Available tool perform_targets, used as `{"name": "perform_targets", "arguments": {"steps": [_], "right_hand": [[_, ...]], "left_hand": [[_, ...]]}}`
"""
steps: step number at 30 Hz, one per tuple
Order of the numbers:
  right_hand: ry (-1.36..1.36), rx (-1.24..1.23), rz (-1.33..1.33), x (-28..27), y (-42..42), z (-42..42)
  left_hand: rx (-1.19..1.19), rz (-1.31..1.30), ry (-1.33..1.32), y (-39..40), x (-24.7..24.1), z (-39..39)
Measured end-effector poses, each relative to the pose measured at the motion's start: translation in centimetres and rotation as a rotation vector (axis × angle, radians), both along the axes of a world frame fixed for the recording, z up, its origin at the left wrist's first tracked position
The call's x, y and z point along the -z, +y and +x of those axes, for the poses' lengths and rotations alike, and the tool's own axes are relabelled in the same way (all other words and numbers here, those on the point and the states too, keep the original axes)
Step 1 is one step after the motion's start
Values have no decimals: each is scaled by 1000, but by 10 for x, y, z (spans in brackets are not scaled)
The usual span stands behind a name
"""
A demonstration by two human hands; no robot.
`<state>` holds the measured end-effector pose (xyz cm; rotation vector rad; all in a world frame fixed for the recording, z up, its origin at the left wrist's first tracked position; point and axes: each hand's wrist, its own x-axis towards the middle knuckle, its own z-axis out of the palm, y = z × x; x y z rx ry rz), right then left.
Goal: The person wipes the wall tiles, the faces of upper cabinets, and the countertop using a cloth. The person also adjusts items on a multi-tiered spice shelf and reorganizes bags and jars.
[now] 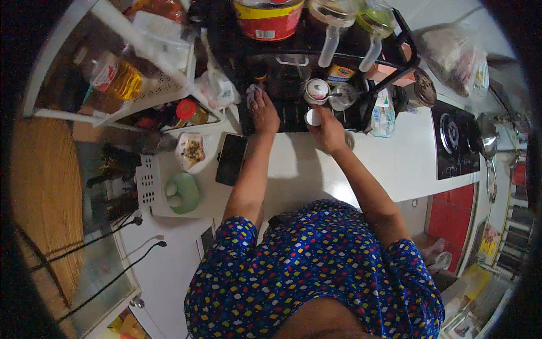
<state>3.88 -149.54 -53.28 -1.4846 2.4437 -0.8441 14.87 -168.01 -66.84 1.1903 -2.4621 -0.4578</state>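
Note:
My left hand point(265, 113) is on the lower shelf of a black rack point(292, 125), closed on a crumpled pale cloth point(254, 94). My right hand point(329, 130) holds a small white-topped container point(313, 117) at the shelf's front edge. Just behind it stands a small white jar point(316, 90) with reddish contents or marks and a spoon point(333, 95) in it. Right of the jar is a clear container point(343, 97), and a yellow and blue box point(340, 74) stands behind. A round glass or metal rim point(349, 140) shows partly behind my right wrist.
A black phone point(231, 159), a dish of food point(191, 151) and a green container point(182, 193) lie left on the white counter point(296, 163). A red and yellow tub point(269, 21) and handled containers point(332, 21) occupy the upper shelf. A gas hob point(455, 135) is at right.

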Motion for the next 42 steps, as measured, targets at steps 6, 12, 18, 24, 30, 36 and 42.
{"name": "perform_targets", "arguments": {"steps": [6, 12, 18, 24, 30, 36, 42], "right_hand": [[45, 60, -16, 19, 1, -9], [13, 109, 52, 16, -4, -10], [53, 131, 36, 27, -3, -12], [-11, 126, 187, 10, -5, -7], [43, 122, 88, 23, -5, -11], [36, 125, 97, 18, -4, -11], [43, 146, 185, 21, -9, -11]], "left_hand": [[68, -80, -120, -20, -7, -6], [-33, 45, -243, 16, -32, -1], [105, 52, -95, 40, -24, 20], [137, -274, -117, 15, -71, 24], [191, -706, -563, -15, -79, 32], [326, -450, -735, -13, -72, 37], [277, -419, -528, 4, -39, 46]]}}
